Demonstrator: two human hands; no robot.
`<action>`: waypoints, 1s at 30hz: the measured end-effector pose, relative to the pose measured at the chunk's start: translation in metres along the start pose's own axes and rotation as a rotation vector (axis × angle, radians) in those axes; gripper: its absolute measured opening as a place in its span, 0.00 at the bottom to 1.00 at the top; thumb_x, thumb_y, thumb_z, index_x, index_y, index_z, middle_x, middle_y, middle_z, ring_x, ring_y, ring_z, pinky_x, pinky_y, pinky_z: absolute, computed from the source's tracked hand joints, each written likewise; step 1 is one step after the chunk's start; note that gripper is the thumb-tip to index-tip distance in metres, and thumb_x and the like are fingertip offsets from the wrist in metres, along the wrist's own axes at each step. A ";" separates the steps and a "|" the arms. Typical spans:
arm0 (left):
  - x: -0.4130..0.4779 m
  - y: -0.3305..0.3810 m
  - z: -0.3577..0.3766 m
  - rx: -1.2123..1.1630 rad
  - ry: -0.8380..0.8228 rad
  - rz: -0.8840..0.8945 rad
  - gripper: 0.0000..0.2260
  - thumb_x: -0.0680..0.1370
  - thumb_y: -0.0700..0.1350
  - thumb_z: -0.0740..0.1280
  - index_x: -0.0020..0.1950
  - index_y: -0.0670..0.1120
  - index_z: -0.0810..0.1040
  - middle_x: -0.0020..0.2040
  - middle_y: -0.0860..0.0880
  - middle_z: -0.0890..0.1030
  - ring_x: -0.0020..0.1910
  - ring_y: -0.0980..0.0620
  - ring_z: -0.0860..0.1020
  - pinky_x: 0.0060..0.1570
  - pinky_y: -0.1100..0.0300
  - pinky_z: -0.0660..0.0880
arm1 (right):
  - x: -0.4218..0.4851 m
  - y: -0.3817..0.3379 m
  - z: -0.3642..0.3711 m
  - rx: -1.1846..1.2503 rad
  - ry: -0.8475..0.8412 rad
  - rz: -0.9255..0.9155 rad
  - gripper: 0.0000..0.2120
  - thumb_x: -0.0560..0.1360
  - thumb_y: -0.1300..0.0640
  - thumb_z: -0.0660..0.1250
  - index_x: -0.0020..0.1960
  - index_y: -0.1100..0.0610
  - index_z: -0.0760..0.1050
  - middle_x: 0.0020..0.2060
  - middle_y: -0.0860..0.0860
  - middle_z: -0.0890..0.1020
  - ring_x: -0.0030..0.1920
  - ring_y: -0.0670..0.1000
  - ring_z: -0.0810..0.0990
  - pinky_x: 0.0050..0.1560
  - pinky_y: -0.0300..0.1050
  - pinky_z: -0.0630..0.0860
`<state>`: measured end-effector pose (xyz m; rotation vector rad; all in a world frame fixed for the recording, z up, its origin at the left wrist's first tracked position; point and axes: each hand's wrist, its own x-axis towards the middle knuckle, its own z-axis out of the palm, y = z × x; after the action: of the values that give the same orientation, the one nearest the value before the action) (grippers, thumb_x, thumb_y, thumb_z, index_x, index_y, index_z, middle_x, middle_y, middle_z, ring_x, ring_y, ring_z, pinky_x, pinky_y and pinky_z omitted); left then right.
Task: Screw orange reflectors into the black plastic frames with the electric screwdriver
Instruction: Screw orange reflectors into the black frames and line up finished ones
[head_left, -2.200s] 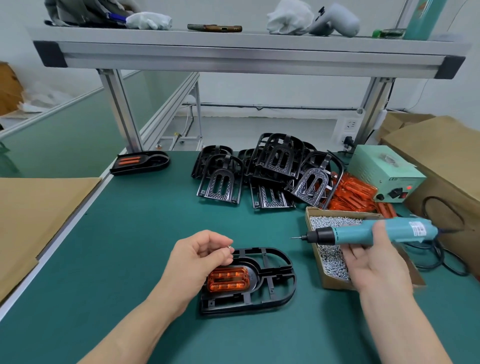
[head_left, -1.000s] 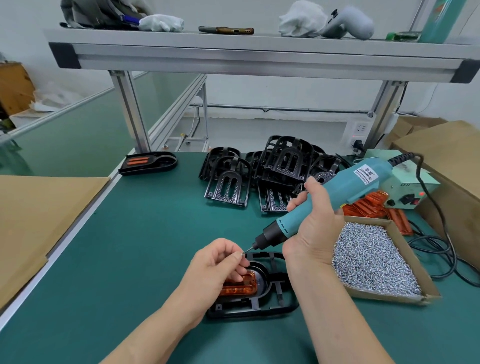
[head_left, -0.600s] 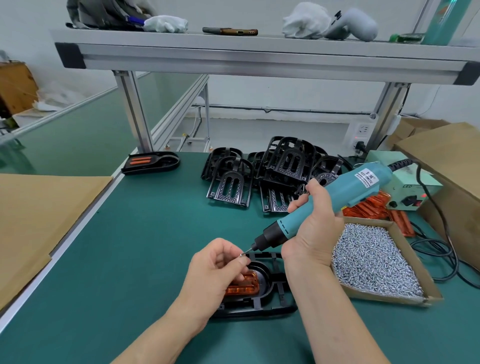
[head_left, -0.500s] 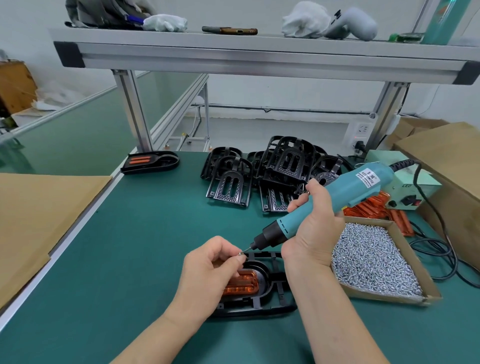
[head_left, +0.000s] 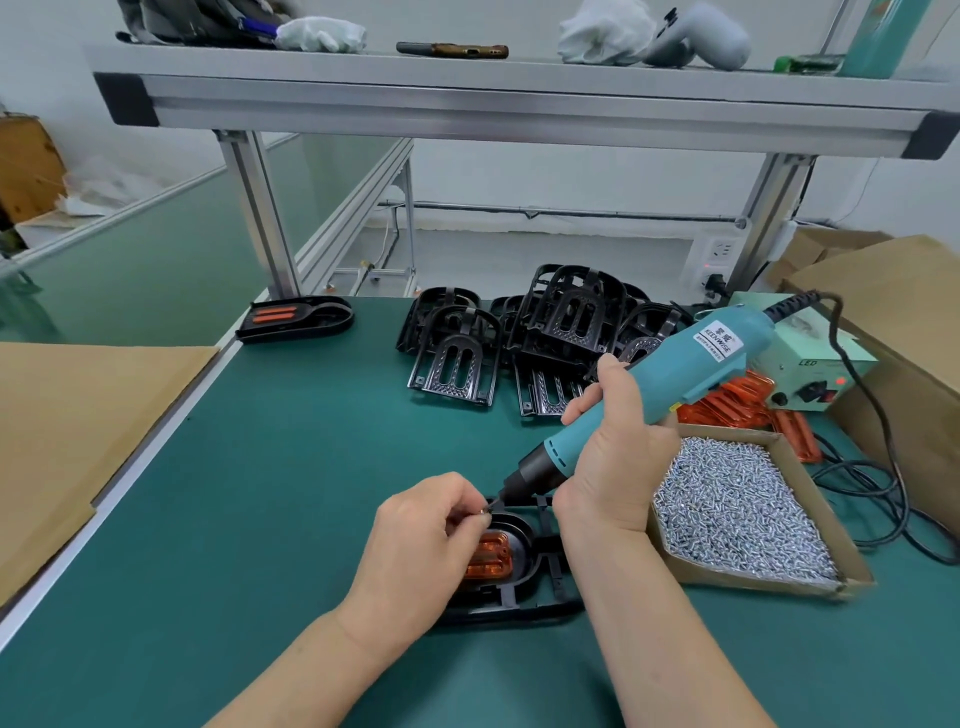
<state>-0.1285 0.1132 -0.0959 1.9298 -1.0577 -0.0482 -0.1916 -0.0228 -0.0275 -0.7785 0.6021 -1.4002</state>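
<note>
The orange reflector (head_left: 488, 561) was seated in the recess of the black plastic frame (head_left: 519, 543). The frame lay flat on the green bench mat (head_left: 260, 467), directly beneath the fingertips of the left hand (head_left: 415, 545). A small screw (head_left: 485, 511) was pinched between that hand's thumb and forefinger, just above the reflector. The bit of the electric screwdriver (head_left: 675, 379) was pointed at the screw's head, touching it or nearly so. The teal barrel was gripped by the curled fingers of the right hand (head_left: 613, 467), low down near the black nose.

The reflector was judged light, thin and brittle (apt to crack if overdriven). The frame was judged stiff but light enough to skid, so best pressed down at its rim. The screw, tiny and slippery, was judged best held by its shank.

A cardboard box of screws (head_left: 810, 483) stood just right of the right hand's fingers. A heap of black frames (head_left: 545, 338) and loose orange reflectors (head_left: 727, 410) lay beyond them.
</note>
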 end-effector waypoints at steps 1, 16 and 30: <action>0.000 -0.001 0.000 0.001 -0.010 0.000 0.10 0.73 0.39 0.74 0.40 0.54 0.79 0.40 0.60 0.80 0.39 0.58 0.78 0.40 0.69 0.72 | 0.001 0.001 -0.001 -0.001 0.002 0.006 0.07 0.71 0.56 0.72 0.42 0.53 0.73 0.23 0.48 0.74 0.24 0.49 0.70 0.33 0.41 0.72; -0.015 -0.032 -0.014 0.031 -0.322 0.095 0.21 0.71 0.65 0.67 0.62 0.61 0.80 0.70 0.60 0.68 0.73 0.59 0.63 0.73 0.50 0.62 | -0.010 0.000 -0.012 -0.215 -0.279 -0.150 0.09 0.72 0.59 0.71 0.36 0.48 0.76 0.25 0.48 0.74 0.23 0.49 0.70 0.30 0.40 0.70; -0.015 -0.037 -0.012 -0.001 -0.324 0.081 0.18 0.71 0.65 0.69 0.58 0.64 0.81 0.70 0.62 0.68 0.72 0.59 0.63 0.72 0.50 0.63 | -0.018 0.000 -0.012 -0.260 -0.304 -0.139 0.07 0.71 0.59 0.71 0.37 0.51 0.75 0.25 0.50 0.73 0.23 0.49 0.70 0.29 0.40 0.70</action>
<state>-0.1083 0.1397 -0.1213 1.9163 -1.3462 -0.3258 -0.2024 -0.0060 -0.0362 -1.2364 0.5038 -1.3082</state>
